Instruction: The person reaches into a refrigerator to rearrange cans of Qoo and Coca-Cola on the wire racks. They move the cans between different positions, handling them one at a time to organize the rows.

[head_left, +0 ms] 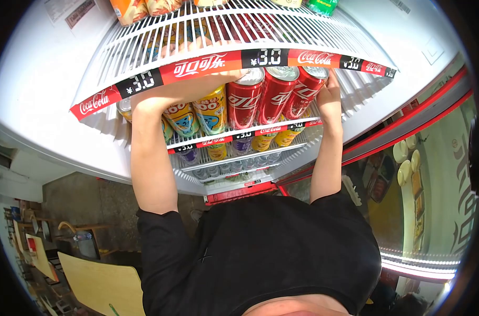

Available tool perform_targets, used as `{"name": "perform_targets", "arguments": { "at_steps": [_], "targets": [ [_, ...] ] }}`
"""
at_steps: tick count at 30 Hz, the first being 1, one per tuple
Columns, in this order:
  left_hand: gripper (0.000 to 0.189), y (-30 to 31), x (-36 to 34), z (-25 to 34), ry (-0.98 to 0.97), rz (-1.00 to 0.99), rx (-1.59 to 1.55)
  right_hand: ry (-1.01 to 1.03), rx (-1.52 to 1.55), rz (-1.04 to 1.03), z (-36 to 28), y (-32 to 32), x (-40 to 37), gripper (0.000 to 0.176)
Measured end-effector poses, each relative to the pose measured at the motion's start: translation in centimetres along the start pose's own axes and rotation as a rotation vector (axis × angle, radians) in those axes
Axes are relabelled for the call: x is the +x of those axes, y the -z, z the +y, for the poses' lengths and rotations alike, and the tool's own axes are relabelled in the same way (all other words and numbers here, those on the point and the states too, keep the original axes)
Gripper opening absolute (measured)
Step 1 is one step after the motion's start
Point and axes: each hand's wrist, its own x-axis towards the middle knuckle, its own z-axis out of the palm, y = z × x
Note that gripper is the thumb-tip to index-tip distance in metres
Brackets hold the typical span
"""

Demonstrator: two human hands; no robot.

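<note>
Three red Coca-Cola cans [273, 97] stand side by side on a fridge shelf, their silver tops just under the upper shelf's price strip. My right hand [330, 99] is at the right side of the rightmost red can [304, 92], its fingers bent against it. From the left, my left arm bends across in front of yellow cans [211, 111]. My left hand [197, 46] reaches in beneath the upper wire shelf and shows only in part through the bars and behind the strip. Its fingers and anything in them are mostly hidden.
The upper wire shelf [218, 26] carries orange cans [129, 10] and a green can [322, 6]. Its red price strip [200, 66] juts over my arms. Lower shelves hold several bottles. The open fridge door [408, 124] is at the right; a wooden table [100, 282] is at lower left.
</note>
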Motion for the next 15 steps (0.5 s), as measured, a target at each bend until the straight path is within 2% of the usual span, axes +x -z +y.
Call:
{"name": "perform_targets", "arguments": {
  "at_steps": [2, 4, 6, 8, 9, 10, 15],
  "targets": [
    [0.055, 0.1, -0.1, 0.0, -0.018, 0.034, -0.006, -0.005, 0.2, -0.089, 0.0, -0.8, -0.4, 0.037],
    [0.054, 0.5, -0.4, 0.2, -0.047, 0.077, -0.019, 0.009, -0.057, -0.147, 0.6, -0.4, -0.1, 0.042],
    [0.054, 0.4, -0.4, 0.2, -0.067, 0.118, -0.032, -0.208, 0.104, -0.132, -0.1, -0.4, -0.8, 0.052],
    [0.053, 0.3, -0.3, 0.3, -0.09, 0.165, -0.034, -0.191, 0.214, -0.178, 4.5, 1.5, 0.3, 0.051],
    [0.052, 0.1, -0.3, 0.1, -0.028, 0.068, 0.008, -0.182, 0.268, -0.199, 6.2, 2.3, 0.6, 0.05],
    [0.051, -0.3, -0.2, -0.3, -0.047, 0.075, 0.028, -0.143, 0.118, -0.248, 0.3, -0.1, -1.0, 0.058],
    [0.049, 0.5, -0.1, 0.2, -0.038, 0.042, -0.103, -0.209, 0.141, -0.319, 1.6, 0.6, -0.9, 0.062]
  ]
}}
